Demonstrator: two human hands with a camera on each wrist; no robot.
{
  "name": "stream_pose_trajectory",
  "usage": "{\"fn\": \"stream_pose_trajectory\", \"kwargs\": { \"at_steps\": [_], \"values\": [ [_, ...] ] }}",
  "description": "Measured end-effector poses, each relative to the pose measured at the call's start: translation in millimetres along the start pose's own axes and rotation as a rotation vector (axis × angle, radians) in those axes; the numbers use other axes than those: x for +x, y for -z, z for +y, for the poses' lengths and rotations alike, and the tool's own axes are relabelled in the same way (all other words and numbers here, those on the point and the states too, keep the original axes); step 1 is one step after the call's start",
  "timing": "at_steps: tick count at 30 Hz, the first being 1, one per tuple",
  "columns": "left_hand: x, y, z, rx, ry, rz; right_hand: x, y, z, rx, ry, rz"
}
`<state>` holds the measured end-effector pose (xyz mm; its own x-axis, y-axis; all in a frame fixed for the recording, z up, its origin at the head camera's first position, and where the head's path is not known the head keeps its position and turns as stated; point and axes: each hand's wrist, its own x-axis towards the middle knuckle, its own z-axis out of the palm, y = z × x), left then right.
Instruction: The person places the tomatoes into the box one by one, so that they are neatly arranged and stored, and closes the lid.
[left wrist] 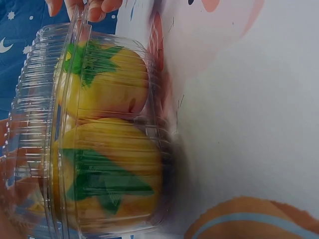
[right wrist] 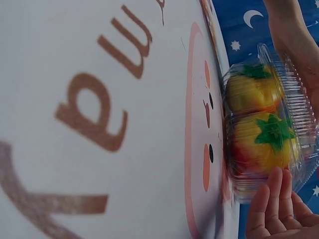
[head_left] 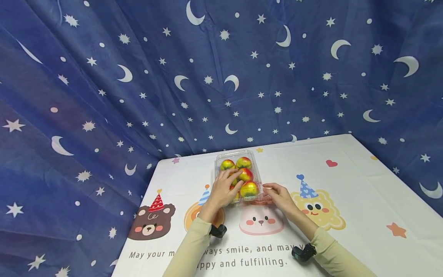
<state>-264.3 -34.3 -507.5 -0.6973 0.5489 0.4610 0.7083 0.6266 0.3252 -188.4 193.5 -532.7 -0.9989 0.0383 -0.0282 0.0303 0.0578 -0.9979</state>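
Observation:
A clear plastic clamshell box (head_left: 258, 177) sits toward the back of the table, its lid lying over several red-and-yellow round fruits (head_left: 243, 162). Green star-shaped leaves top the fruits (left wrist: 112, 181) seen through the ribbed front wall in the left wrist view. My left hand (head_left: 222, 189) rests on the lid with its fingers spread. At the front right corner is my right hand (head_left: 281, 197), its fingertips at the box's rim. The right wrist view shows those fingers (right wrist: 273, 211) fairly straight beside the plastic; whether they press it I cannot tell.
A white tablecloth (head_left: 367, 200) printed with cartoon faces and lettering covers the table. Behind and to the left hangs a blue curtain (head_left: 207, 50) with moons and stars. Each wrist wears a black strap device (head_left: 304, 252).

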Motion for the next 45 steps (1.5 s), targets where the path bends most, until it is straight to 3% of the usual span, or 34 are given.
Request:
{"fn": "stream_pose_trajectory", "kwargs": {
  "at_steps": [13, 45],
  "values": [
    [-3.7, 0.1, -0.7, 0.01, -0.019, 0.004, 3.4, -3, 5, -0.062, -0.002, 0.017],
    [-2.5, 1.3, 0.3, 0.047, -0.032, -0.045, 9.8, -6, 1, 0.021, -0.061, 0.008]
  ]
}}
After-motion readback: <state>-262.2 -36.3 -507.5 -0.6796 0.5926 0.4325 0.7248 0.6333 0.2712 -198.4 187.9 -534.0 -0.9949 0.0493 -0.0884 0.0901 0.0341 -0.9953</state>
